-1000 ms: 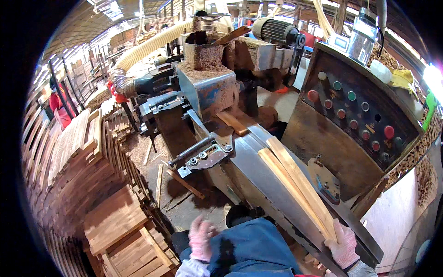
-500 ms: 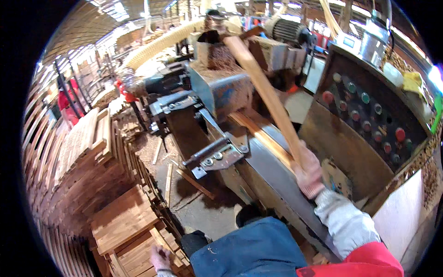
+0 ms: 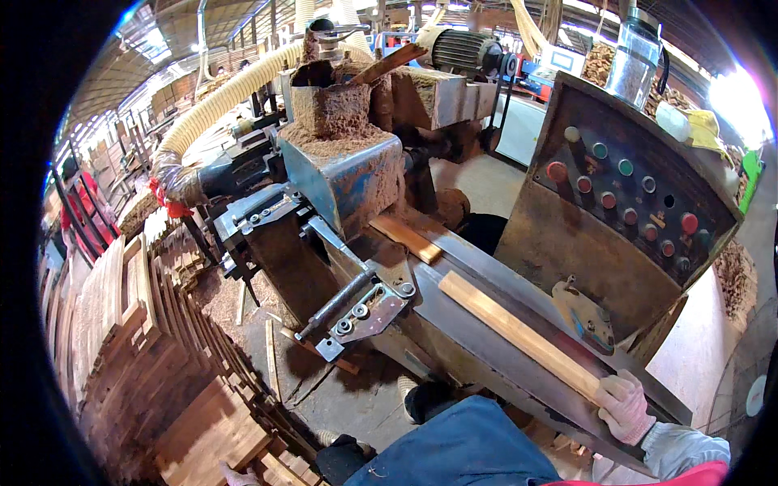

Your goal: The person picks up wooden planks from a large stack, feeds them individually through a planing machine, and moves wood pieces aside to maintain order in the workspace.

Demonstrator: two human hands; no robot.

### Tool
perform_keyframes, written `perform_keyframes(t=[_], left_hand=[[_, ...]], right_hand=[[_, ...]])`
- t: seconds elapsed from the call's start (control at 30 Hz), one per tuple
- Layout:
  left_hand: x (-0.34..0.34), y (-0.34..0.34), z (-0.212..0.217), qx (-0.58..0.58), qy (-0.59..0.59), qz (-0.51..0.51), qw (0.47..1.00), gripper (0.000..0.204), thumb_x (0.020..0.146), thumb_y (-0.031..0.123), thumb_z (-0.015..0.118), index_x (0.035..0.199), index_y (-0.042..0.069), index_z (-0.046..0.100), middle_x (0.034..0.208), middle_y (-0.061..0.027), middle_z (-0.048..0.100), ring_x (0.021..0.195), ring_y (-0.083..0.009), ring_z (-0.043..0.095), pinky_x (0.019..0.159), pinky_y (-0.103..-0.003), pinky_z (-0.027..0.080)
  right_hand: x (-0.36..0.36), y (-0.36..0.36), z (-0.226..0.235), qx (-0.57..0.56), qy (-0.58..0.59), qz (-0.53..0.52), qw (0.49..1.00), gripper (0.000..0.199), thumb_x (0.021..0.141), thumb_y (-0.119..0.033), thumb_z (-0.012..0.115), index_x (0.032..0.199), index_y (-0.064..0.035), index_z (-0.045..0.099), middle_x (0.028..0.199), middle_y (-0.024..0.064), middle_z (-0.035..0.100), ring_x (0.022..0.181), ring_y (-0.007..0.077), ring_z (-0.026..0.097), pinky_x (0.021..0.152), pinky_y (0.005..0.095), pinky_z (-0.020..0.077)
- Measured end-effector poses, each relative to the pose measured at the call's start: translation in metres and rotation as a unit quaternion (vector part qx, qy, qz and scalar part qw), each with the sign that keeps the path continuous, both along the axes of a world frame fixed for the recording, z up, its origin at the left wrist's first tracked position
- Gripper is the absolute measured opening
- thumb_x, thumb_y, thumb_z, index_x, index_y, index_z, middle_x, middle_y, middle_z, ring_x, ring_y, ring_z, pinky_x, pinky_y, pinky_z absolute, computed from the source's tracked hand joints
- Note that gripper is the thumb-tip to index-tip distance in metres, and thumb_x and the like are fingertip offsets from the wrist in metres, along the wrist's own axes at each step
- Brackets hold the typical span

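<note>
In a pale knit glove, my right hand (image 3: 626,407) is closed on the near end of a light wooden strip (image 3: 519,334). That strip lies along the metal bed (image 3: 478,340) of a woodworking machine. Ahead of it a shorter-looking wooden piece (image 3: 411,239) runs in under the blue machine housing (image 3: 344,174), which hides its far end; a gap separates the two. Only a bit of my left hand (image 3: 237,476) shows at the lower edge, beside the stacked planks (image 3: 207,433); its fingers are mostly out of the picture.
A slanted control panel (image 3: 624,186) with round buttons stands right of the bed. Left of it juts a metal bracket with bolts (image 3: 356,312). Wood shavings (image 3: 336,113) heap on the housing. Tall stacks of wooden boards (image 3: 121,324) fill the left. Offcuts (image 3: 271,356) lie on the floor.
My right hand has brought its strip down from a raised slant onto the bed, moving nearer. The piece ahead has slid farther under the housing. My left hand has slipped mostly out of view.
</note>
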State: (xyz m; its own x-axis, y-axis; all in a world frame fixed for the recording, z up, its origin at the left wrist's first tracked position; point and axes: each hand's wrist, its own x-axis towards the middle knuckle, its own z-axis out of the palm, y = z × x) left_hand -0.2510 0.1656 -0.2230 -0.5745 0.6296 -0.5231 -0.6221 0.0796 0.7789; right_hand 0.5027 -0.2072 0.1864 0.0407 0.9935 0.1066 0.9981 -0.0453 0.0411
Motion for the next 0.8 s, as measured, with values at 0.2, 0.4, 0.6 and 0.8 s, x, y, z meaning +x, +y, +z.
perform_keyframes(t=[0.2, 0.4, 0.6, 0.8], left_hand=[[0.079, -0.044, 0.077, -0.016, 0.063, -0.035, 0.997, 0.050, 0.103, 0.035, 0.050, 0.137, -0.001, 0.054, 0.136, -0.0144, 0.061, 0.121, -0.0284, 0.058, 0.110, -0.037, 0.042], [0.177, -0.144, 0.114, 0.126, 0.040, -0.106, 0.986, 0.047, 0.094, 0.040, 0.066, 0.126, 0.006, 0.061, 0.116, -0.0073, 0.066, 0.106, -0.0242, 0.061, 0.096, -0.041, 0.049], [0.401, -0.104, 0.175, 0.057, 0.237, -0.352, 0.904, 0.042, 0.092, 0.046, 0.068, 0.105, 0.005, 0.069, 0.080, -0.0060, 0.067, 0.071, -0.0206, 0.064, 0.065, -0.039, 0.055], [0.554, -0.162, 0.274, 0.207, 0.005, -0.496, 0.843, 0.058, 0.089, 0.039, 0.074, 0.127, -0.001, 0.057, 0.107, -0.0112, 0.067, 0.083, -0.0179, 0.064, 0.072, -0.035, 0.055]], right_hand=[[0.021, 0.119, -0.020, 0.100, 0.029, 0.114, 0.988, 0.029, 0.072, -0.007, 0.062, 0.101, -0.0063, 0.063, 0.099, 0.0131, 0.061, 0.094, 0.0363, 0.061, 0.078, 0.0479, 0.0482], [-0.005, 0.215, -0.037, 0.167, 0.054, 0.203, 0.963, 0.034, 0.075, 0.001, 0.062, 0.107, -0.0064, 0.069, 0.113, 0.0175, 0.065, 0.105, 0.0385, 0.062, 0.088, 0.0458, 0.0492], [-0.023, 0.229, -0.067, 0.203, 0.171, 0.203, 0.943, 0.059, 0.077, 0.001, 0.066, 0.135, -0.0030, 0.060, 0.134, 0.0205, 0.059, 0.123, 0.0387, 0.055, 0.109, 0.0465, 0.0400], [-0.080, 0.111, 0.002, 0.003, 0.169, 0.167, 0.971, 0.071, 0.086, -0.017, 0.072, 0.149, -0.0015, 0.043, 0.135, 0.0271, 0.057, 0.122, 0.0413, 0.055, 0.104, 0.0431, 0.0424]])
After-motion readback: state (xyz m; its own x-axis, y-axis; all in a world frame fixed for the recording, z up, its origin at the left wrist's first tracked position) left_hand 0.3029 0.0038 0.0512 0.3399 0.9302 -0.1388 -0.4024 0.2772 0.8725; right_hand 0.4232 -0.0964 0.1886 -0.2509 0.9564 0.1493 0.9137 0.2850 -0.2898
